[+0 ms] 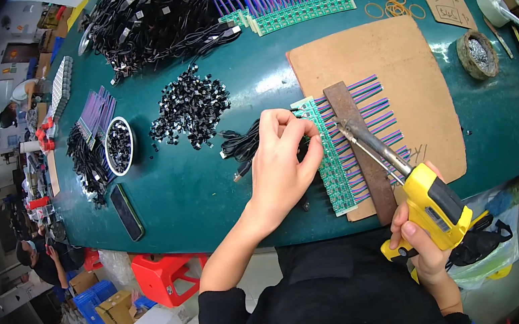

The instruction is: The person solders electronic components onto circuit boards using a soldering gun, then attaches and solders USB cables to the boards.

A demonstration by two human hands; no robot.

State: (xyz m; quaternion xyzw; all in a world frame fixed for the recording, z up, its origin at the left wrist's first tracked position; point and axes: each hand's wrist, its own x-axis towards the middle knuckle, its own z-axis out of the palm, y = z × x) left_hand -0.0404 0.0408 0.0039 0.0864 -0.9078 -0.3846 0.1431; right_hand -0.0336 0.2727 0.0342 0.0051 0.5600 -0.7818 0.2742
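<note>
My right hand (pixel 421 241) grips a yellow and black soldering gun (pixel 439 205), its metal tip pointing up and left over a flat rusty metal bar (pixel 360 146). The bar lies across purple, blue and black wires that run right from a strip of green circuit boards (pixel 331 171). At the strip's left edge, thumb and fingers of my left hand (pixel 283 161) are pinched together; what they hold is too small to tell. Partly behind this hand lies a bundle of black cable (pixel 241 143). Board and wires rest on a brown cardboard sheet (pixel 391 53).
A heap of small black parts (pixel 190 108) and a white bowl (pixel 130 145) of similar pieces lie left, near a phone (pixel 126 211). Black cables (pixel 149 23) and more wired boards (pixel 304 12) fill the far side. Rubber bands (pixel 396 1) and a round tin (pixel 477 54) sit right.
</note>
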